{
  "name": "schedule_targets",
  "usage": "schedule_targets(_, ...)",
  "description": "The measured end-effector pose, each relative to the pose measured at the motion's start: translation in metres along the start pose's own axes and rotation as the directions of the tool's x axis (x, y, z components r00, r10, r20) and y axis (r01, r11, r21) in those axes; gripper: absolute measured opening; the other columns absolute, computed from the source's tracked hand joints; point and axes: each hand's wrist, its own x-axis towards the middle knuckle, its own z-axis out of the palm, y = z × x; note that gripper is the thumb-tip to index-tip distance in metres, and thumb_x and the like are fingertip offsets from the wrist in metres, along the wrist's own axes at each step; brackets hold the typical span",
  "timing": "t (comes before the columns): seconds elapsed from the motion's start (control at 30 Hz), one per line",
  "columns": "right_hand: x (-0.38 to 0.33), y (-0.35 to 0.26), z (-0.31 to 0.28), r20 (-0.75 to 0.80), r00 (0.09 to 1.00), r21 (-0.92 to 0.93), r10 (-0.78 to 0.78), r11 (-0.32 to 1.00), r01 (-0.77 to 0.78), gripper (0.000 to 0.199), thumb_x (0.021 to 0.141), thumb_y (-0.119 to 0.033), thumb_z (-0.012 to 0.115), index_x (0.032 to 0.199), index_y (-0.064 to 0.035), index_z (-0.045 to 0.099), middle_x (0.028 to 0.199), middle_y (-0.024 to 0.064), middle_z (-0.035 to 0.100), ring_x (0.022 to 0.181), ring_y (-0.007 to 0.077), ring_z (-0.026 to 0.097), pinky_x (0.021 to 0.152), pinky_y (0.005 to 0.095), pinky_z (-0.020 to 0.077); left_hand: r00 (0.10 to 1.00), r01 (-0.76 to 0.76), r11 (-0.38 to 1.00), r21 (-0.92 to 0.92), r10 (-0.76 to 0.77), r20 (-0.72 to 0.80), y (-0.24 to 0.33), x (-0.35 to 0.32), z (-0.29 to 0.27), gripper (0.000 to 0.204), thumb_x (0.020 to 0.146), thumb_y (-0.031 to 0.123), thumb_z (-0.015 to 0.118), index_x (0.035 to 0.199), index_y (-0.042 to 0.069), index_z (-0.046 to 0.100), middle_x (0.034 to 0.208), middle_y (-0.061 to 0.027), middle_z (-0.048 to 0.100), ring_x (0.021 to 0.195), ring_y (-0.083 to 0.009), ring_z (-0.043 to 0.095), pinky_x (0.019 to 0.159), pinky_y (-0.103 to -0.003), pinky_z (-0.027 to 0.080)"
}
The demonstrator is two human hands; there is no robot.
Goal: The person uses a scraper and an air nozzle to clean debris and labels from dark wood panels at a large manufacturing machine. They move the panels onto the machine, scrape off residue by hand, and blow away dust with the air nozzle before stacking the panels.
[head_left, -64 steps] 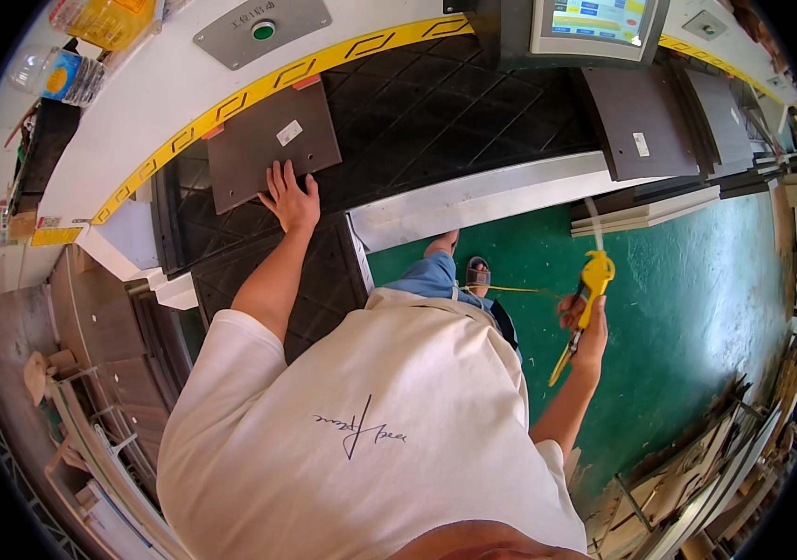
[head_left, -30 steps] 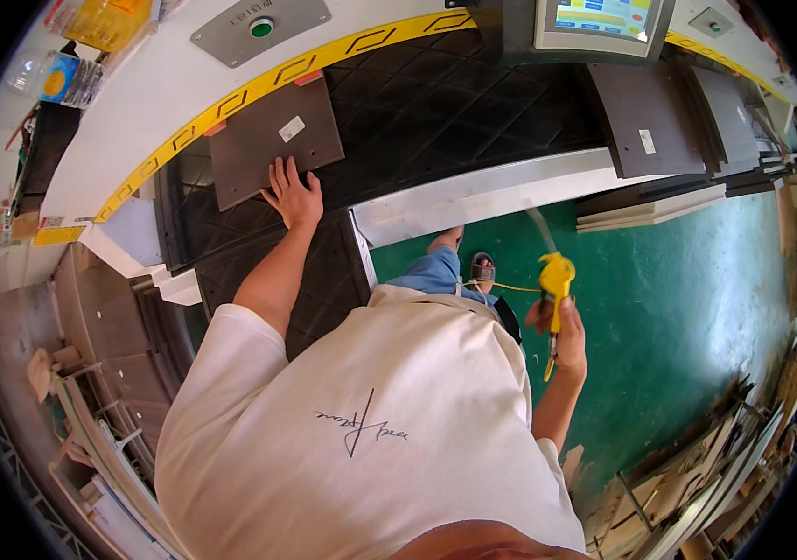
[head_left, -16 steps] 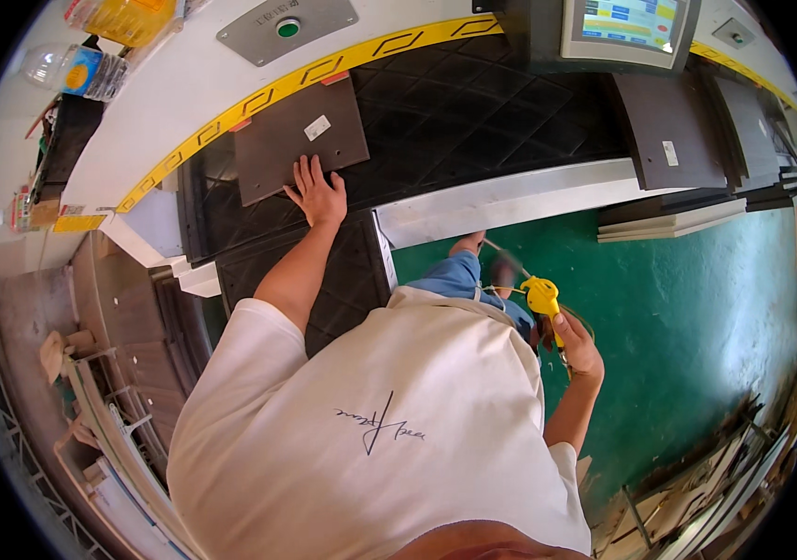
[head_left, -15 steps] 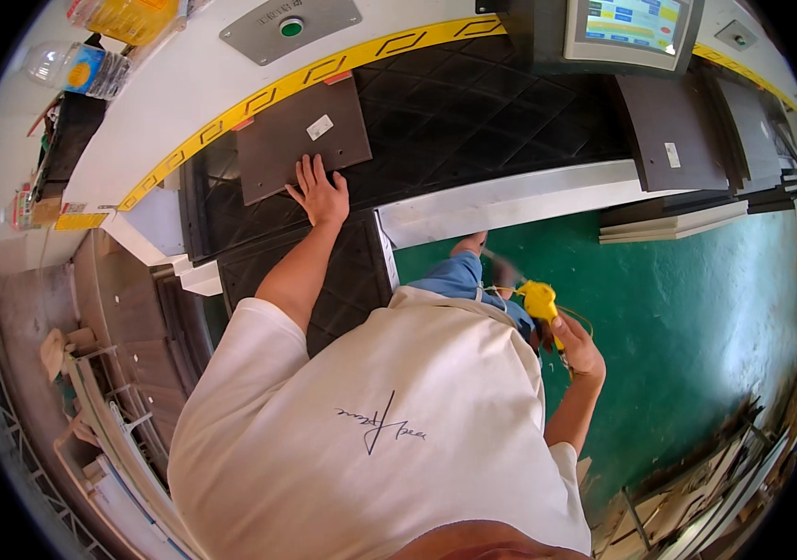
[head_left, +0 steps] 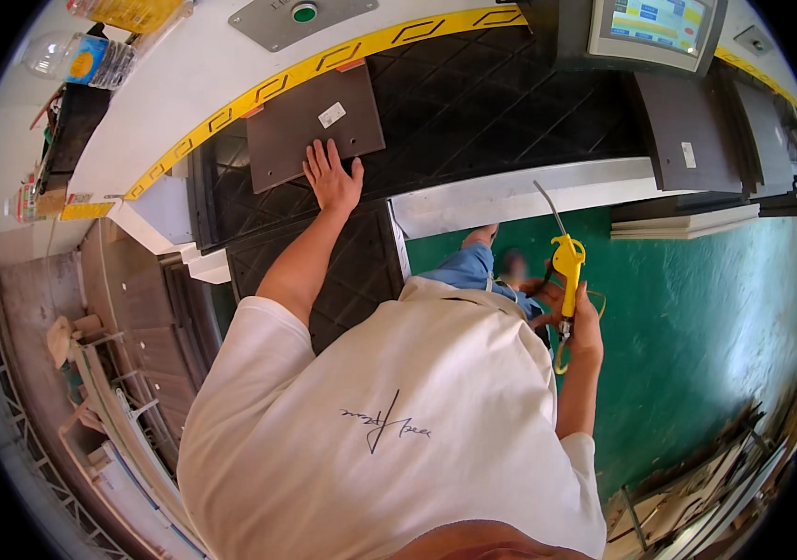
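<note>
My left hand point(head_left: 332, 175) rests with its fingers spread on the near edge of a dark brown panel point(head_left: 300, 131). The panel lies on the black diamond-patterned bed point(head_left: 473, 103), its far edge by the yellow striped strip. A small white label point(head_left: 331, 115) is stuck on its top. In my right hand point(head_left: 582, 322) is a yellow air blow gun point(head_left: 569, 266), its fingers wrapped round the handle. The gun's thin metal nozzle point(head_left: 551, 207) points up toward the white edge of the bed. A yellow hose hangs below the grip.
Brown panels point(head_left: 674, 126) stand at the right end of the bed, beneath a screen point(head_left: 657, 23). A green button point(head_left: 303, 12) sits on the white housing, with bottles point(head_left: 90, 61) at far left. Board offcuts point(head_left: 716, 504) are piled at lower right on the green floor point(head_left: 688, 308).
My right hand has raised and turned the blow gun so that its nozzle points upward. My left hand stays on the panel, its fingers slightly shifted. The whole view has moved slightly.
</note>
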Motion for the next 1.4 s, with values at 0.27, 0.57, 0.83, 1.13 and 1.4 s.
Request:
schedule_targets(0.27,0.069,-0.016,0.065,-0.003,0.952,-0.383,0.306,0.879,-0.284,0.057,0.11,-0.053,0.039,0.128,-0.0034,0.059,0.091,0.0085,0.071,0.072,0.0143,0.065,0.06,0.0245,0.0494,0.996,-0.074,0.993,-0.096,0.079,0.043,0.061,-0.038,-0.026,0.078,0.094,0.049,0.064,0.154,0.003,0.044,0.164,-0.0205,0.036,0.151,-0.0385,0.031,0.119,-0.055,0.027)
schedule_targets(0.57,0.114,-0.089,0.118,-0.042,0.998,-0.792,-0.056,0.611,0.001,0.045,0.112,-0.041,0.042,0.109,-0.0018,0.065,0.078,0.0025,0.063,0.066,0.0122,0.057,0.063,0.03,0.0444,0.93,-0.2,0.803,-0.561,0.335,0.148,0.116,-0.111,-0.076,0.053,0.087,0.018,0.072,0.138,0.008,0.061,0.142,-0.0118,0.061,0.126,-0.0328,0.055,0.107,-0.05,0.039)
schedule_targets(0.83,0.222,-0.1,0.178,0.097,0.982,-0.936,-0.163,0.319,0.146,0.051,0.109,-0.045,0.045,0.119,0.0008,0.064,0.085,0.0153,0.069,0.078,0.023,0.068,0.075,0.0356,0.0489,0.989,0.12,0.977,-0.175,-0.133,-0.063,-0.026,-0.019,-0.035,0.057,0.096,0.028,0.064,0.148,0.009,0.052,0.151,-0.013,0.054,0.141,-0.0332,0.046,0.116,-0.052,0.032)
schedule_targets(1.13,0.198,-0.022,0.251,0.389,0.917,-0.919,0.085,0.106,0.38,0.054,0.108,-0.047,0.044,0.126,0.0006,0.062,0.111,0.0301,0.071,0.103,0.0469,0.069,0.089,0.0511,0.0531,0.932,0.33,0.887,-0.322,-0.36,-0.039,-0.072,-0.012,-0.002,0.061,0.1,0.034,0.057,0.154,0.008,0.046,0.157,-0.015,0.048,0.15,-0.0325,0.037,0.124,-0.05,0.024)
schedule_targets(1.4,0.193,-0.047,0.224,0.094,0.919,-0.982,-0.384,0.115,0.148,0.049,0.109,-0.041,0.046,0.123,0.0029,0.06,0.096,0.0297,0.072,0.088,0.0469,0.071,0.08,0.055,0.0543,0.935,0.309,0.895,-0.323,-0.348,-0.069,-0.066,-0.01,-0.009,0.062,0.096,0.032,0.059,0.152,0.007,0.049,0.153,-0.0177,0.052,0.148,-0.0329,0.04,0.123,-0.05,0.025)
